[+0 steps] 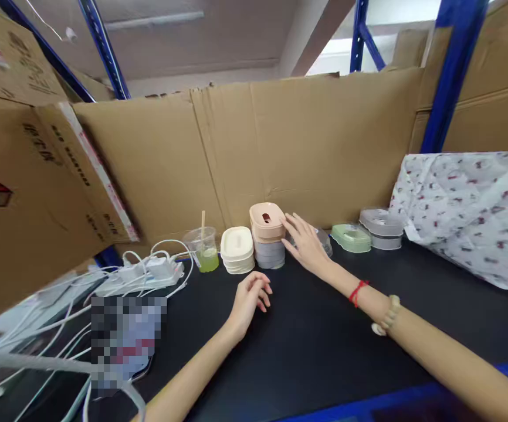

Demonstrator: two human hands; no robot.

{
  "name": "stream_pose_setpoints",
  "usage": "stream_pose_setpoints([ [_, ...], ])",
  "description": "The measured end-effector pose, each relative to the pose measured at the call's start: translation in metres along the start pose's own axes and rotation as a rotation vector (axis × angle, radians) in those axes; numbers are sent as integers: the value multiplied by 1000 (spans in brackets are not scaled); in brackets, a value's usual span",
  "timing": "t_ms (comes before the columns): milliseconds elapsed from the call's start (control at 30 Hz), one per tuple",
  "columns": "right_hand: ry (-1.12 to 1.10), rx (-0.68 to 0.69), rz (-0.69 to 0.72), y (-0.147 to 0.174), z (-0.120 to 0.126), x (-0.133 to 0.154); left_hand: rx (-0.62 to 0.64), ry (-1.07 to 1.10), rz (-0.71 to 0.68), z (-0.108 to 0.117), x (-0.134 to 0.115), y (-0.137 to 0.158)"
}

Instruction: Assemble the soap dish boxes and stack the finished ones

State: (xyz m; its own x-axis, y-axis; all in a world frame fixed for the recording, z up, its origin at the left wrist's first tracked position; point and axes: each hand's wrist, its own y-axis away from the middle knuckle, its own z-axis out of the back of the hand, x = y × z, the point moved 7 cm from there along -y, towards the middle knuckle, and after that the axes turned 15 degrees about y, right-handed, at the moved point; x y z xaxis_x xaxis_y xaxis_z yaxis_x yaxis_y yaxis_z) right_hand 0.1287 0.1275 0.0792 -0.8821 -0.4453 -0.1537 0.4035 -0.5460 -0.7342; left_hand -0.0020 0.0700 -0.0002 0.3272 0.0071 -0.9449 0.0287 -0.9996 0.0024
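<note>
My right hand (304, 243) reaches forward with its fingers spread, its fingertips touching the side of a stack of rounded plastic lids, pink ones (266, 221) above grey ones (269, 253). It holds nothing. A red string and a bead bracelet circle that wrist. My left hand (250, 296) rests on the black tabletop (324, 334) with fingers loosely curled and nothing in it, just in front of a stack of cream lids (237, 249).
A plastic cup of green drink with a stick (204, 249) stands left of the cream lids. A green lid (351, 237) and grey lids (382, 228) lie to the right, beside a patterned cloth (469, 211). A power strip with white cables (144, 272) lies left. A cardboard wall (280, 152) stands behind.
</note>
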Motion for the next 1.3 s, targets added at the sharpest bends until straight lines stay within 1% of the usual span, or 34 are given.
stream_pose_setpoints([
  [67,-33,0,-39,-9,-6,-2,-17,11,-13,4,-3,-2],
  [167,-92,-39,-67,-15,-11,-5,-27,25,-33,7,-8,-3],
  [333,-129,-184,-28,-1,-9,-7,-23,68,-79,8,-16,-2],
  [433,-112,-290,60,11,0,0,-39,121,-93,10,-18,-3],
  [533,-43,-439,206,24,20,15,-47,193,-106,13,-20,-5],
  [633,15,-536,350,37,39,31,-90,268,-191,18,-28,-5],
  [700,-9,-540,451,43,46,39,-132,294,-243,20,-34,-3],
  [767,-57,-509,498,45,47,43,-150,295,-252,21,-36,-1],
  [833,-110,-461,462,43,44,40,-173,290,-253,22,-35,0],
  [933,-170,-389,369,42,38,36,-278,306,-292,31,-34,1],
  [1000,-188,-363,324,43,36,35,-360,329,-315,38,-31,2],
  [1067,-207,-364,302,45,36,36,-402,360,-351,42,-30,2],
  [1133,-224,-384,346,48,39,43,-391,388,-374,42,-29,3],
  [1233,-170,-434,495,54,43,58,-312,406,-323,33,-25,2],
  [1300,-120,-451,540,56,44,63,-275,406,-314,28,-25,3],
])
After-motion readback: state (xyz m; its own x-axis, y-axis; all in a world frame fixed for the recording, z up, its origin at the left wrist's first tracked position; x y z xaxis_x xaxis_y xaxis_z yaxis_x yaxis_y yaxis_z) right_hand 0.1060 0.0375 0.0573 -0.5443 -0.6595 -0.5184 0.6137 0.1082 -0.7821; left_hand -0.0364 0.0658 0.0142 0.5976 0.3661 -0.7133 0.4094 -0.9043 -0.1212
